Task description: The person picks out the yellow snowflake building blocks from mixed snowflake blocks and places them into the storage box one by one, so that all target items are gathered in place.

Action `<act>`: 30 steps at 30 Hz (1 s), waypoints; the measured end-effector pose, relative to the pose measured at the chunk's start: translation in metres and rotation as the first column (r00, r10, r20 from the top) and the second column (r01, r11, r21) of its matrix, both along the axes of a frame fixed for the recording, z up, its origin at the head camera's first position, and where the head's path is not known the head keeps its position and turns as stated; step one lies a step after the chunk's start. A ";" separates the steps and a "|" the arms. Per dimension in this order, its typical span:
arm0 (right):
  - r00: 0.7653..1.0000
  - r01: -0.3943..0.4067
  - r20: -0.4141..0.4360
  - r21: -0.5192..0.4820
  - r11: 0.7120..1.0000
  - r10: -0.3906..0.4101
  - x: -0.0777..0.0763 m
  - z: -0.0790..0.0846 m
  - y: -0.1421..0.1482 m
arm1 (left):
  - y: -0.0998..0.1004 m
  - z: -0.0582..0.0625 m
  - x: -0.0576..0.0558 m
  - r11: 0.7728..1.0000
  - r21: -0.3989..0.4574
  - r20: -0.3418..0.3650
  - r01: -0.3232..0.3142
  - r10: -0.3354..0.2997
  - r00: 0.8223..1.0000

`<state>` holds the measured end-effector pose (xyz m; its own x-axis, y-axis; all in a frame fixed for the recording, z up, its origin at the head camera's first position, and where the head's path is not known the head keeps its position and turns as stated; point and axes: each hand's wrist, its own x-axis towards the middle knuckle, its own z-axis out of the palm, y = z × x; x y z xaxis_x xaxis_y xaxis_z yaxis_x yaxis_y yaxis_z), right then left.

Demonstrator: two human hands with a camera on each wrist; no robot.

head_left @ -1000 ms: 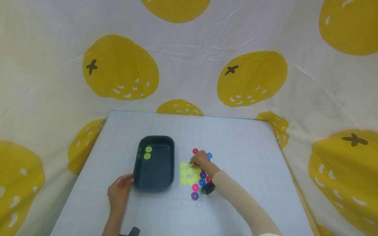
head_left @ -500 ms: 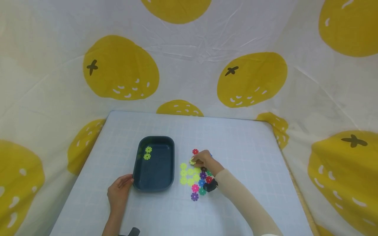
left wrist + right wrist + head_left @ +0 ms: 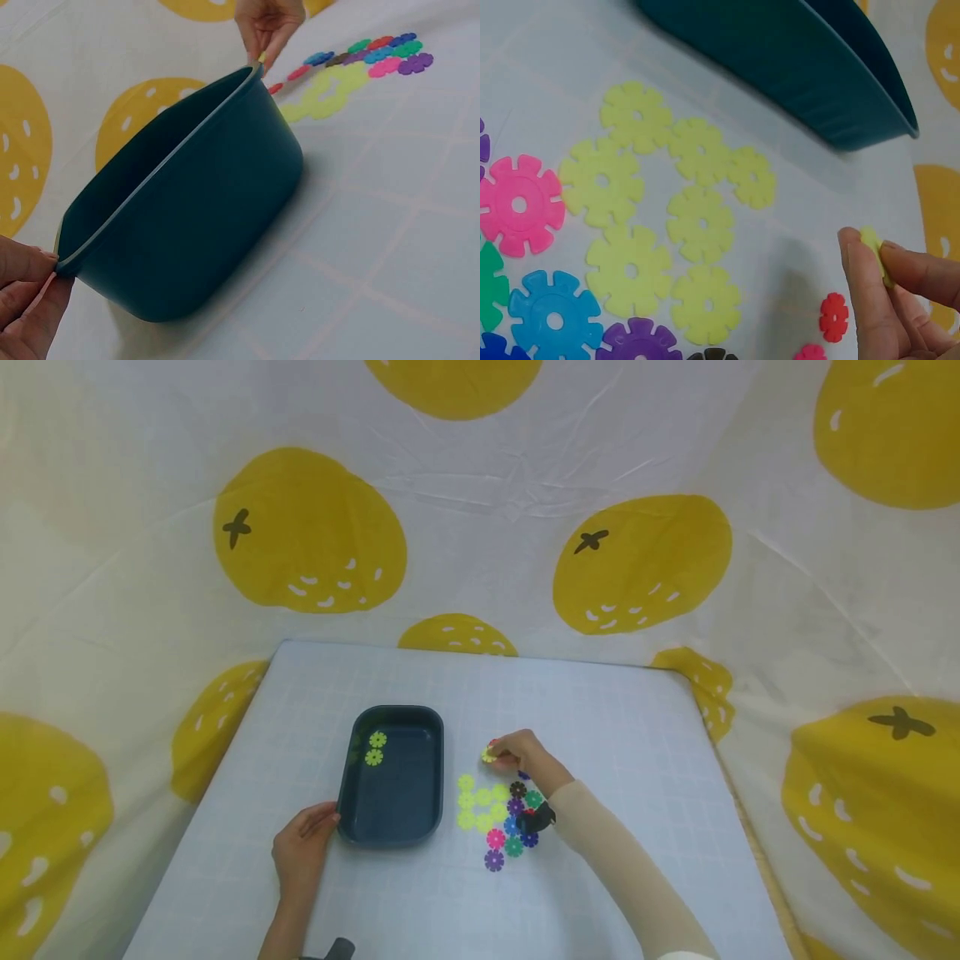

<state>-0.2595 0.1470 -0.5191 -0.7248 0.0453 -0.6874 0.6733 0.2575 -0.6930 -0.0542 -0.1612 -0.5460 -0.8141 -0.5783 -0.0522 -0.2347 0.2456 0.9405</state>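
A dark teal tray (image 3: 405, 797) stands on the table, two yellow-green notched snowflake discs (image 3: 374, 757) lying inside. My left hand (image 3: 303, 843) pinches its rim at the near left corner, thumb and fingers on either side in the left wrist view. Right of the tray, my right hand (image 3: 520, 750) holds a yellow-green snowflake disc (image 3: 873, 251) on edge between thumb and finger, raised over the table. Below that hand lies a patch of flat yellow-green discs (image 3: 701, 223).
Beside the yellow-green patch are several discs in other colours, among them a pink disc (image 3: 521, 205), a blue disc (image 3: 555, 320) and a purple disc (image 3: 494, 860). A red disc (image 3: 834, 316) lies near my right hand. A lemon-print cloth (image 3: 480, 527) hangs behind the table.
My right hand has lifted the yellow-green disc away from the patch, moving toward the far side of the table. My left hand and the tray have stayed put.
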 end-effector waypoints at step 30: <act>0.998 -0.060 -0.007 0.011 0.998 0.060 -0.026 0.058 -0.019 | -0.001 -0.001 0.000 0.998 0.059 -0.015 -0.010 0.011 1.000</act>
